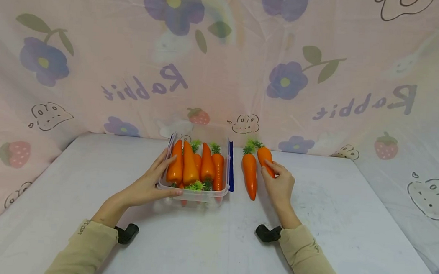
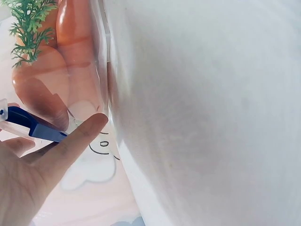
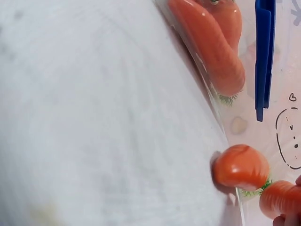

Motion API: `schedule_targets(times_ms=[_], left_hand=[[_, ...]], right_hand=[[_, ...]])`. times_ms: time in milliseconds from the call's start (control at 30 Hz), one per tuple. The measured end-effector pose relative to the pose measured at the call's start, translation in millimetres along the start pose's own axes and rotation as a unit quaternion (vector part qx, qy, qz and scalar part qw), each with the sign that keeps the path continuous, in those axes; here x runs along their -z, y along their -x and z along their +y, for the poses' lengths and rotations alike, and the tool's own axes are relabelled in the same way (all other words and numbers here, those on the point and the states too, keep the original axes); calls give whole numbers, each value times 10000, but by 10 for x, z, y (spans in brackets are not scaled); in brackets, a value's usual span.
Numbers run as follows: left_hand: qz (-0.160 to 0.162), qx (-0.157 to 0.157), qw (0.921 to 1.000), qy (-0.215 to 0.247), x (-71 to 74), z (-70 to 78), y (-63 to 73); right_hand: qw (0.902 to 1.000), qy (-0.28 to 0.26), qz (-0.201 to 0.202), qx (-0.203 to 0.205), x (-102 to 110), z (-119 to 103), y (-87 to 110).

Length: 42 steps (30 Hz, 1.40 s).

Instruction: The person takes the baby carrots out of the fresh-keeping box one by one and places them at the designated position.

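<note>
A clear plastic box (image 1: 203, 195) stands on the table, filled with several orange carrots (image 1: 191, 169) with green leafy tops. My left hand (image 1: 144, 187) spreads around its near left corner, the fingers over the left wall and the thumb along the front. In the left wrist view one straight digit (image 2: 77, 141) lies against the box wall, near a blue clip (image 2: 35, 126). To the right of the box, my right hand (image 1: 280, 186) pinches the lower part of a carrot (image 1: 265, 156) between thumb and fingers. Another carrot (image 1: 250, 174) lies beside it, leafy top pointing away.
A blue clip flap (image 1: 231, 167) sticks out along the box's right side. The white table (image 1: 311, 243) meets a patterned cloth (image 1: 226, 83) hanging behind it. Black wrist devices (image 1: 127, 234) sit at both sleeves.
</note>
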<state>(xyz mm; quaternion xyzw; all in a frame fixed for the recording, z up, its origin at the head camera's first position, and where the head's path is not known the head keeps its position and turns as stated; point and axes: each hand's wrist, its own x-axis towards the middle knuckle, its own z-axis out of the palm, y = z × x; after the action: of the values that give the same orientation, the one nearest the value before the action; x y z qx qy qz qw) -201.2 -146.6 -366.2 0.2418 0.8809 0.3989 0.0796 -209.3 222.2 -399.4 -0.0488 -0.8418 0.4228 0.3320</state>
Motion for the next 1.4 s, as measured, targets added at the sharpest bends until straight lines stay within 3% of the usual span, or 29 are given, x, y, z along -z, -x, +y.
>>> schedule_targets(times_ms=[167,333,500,767,1067,1400], left_hand=[[3,-3,10000,1,1,5,0],[3,-42,10000,5,2,5,-3],[-6,-39,10000,13,8,6,-3],[-1,-59,10000,40,2,5,-4],[-13,14,9999,103,-2,1,1],[-5,37,10000,50,1,-7,-4]], right_hand=[[9995,263,-162,-71,9,10,11],[9962,411,-608,-465,19,27,16],[9876,641,-1251,-696,35,31,14],[9682,1203,-2129,-535,82,-1,33],[9659,1324,-2182,-439,113,-47,-2],[9755,1066,-1912,-202,66,-131,-109]])
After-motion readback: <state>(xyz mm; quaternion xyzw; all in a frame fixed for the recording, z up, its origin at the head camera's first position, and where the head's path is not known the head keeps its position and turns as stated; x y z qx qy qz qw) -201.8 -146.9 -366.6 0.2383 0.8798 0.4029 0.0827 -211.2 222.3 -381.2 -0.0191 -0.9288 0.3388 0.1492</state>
